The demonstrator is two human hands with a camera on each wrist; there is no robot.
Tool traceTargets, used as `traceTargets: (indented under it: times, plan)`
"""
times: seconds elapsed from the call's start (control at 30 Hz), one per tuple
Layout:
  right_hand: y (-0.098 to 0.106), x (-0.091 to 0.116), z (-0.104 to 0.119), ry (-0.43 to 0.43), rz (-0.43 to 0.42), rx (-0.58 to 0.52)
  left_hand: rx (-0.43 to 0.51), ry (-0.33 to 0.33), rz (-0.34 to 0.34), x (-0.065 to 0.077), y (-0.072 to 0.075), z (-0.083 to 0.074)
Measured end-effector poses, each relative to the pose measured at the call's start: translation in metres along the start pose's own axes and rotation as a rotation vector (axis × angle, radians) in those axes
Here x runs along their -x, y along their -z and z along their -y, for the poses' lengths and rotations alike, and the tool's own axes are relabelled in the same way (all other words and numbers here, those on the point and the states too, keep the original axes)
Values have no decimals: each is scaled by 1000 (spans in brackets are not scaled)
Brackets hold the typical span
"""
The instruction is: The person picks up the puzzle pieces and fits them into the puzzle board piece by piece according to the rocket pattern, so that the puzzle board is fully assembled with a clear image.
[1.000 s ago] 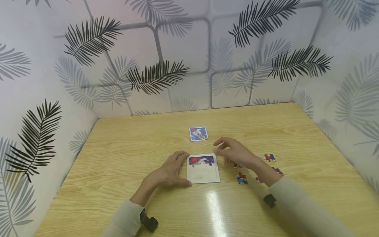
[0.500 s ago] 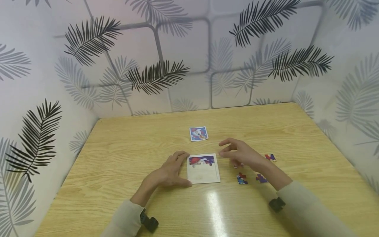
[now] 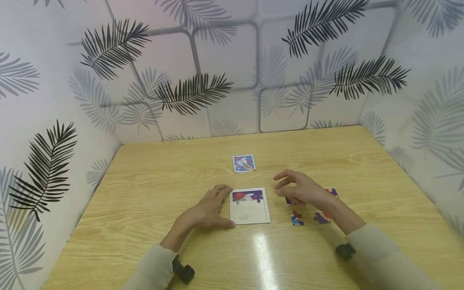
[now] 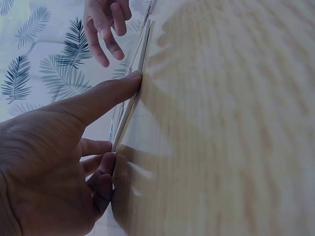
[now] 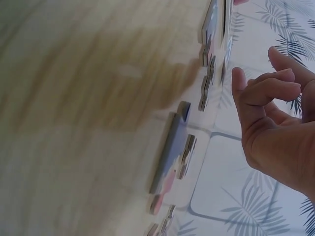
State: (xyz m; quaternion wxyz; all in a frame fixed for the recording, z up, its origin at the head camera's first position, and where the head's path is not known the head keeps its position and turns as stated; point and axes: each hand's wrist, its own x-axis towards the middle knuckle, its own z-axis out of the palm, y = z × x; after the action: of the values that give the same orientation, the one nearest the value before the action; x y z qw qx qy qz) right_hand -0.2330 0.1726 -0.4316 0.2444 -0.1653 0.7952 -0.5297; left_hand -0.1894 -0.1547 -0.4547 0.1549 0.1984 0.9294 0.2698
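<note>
A white jigsaw puzzle board (image 3: pixel 249 213) lies mid-table, with a red, white and purple picture strip (image 3: pixel 248 196) along its far side. My left hand (image 3: pixel 209 210) holds the board by its left side, thumb at the near corner and fingertips at the far one. The left wrist view shows the thumb (image 4: pixel 106 98) against the board's edge. To the right, my right hand (image 3: pixel 304 190) hovers loosely bent over the loose jigsaw pieces, holding nothing. Among them are a red-and-blue piece (image 3: pixel 297 218) and a purple-and-orange piece (image 3: pixel 322 218). Another piece (image 3: pixel 288 201) is partly hidden under that hand.
Beyond the board lies a small picture card (image 3: pixel 244 163) showing a white character in a red hat. A red-and-yellow piece (image 3: pixel 331 192) sits behind the right wrist. The wooden table (image 3: pixel 163 169) meets a leaf-patterned wall covering (image 3: pixel 228 60) at the back.
My right hand has drawn back from the board's far right corner toward the right, over the loose pieces. The left hand and board have stayed put.
</note>
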Motion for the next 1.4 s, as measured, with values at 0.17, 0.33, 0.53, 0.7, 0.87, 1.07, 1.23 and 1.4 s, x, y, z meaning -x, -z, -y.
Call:
traceTargets:
  times: [0.17,0.33,0.53,0.7,0.87,1.07,1.23,1.4]
  plan:
    - [2,2,-4,-9,-11,34,-5,10,2,0,-1,1]
    - [4,5,-7,-20,-33,66,-7,-6,3,0,-1,1]
    - [7,8,-10,-39,-47,97,-1,0,1,0,-1,0]
    - [10,11,-12,-58,-56,131,1,1,2,0,-1,1]
    - [14,16,-14,-55,-59,159,-1,2,3,0,-1,1]
    - [16,20,-13,-75,-34,130,1,-1,-8,1,-1,1]
    - [16,20,-13,-87,-44,156,6,-3,-9,0,-1,0]
    - [15,19,-15,-66,-70,228,-2,-4,-9,0,0,0]
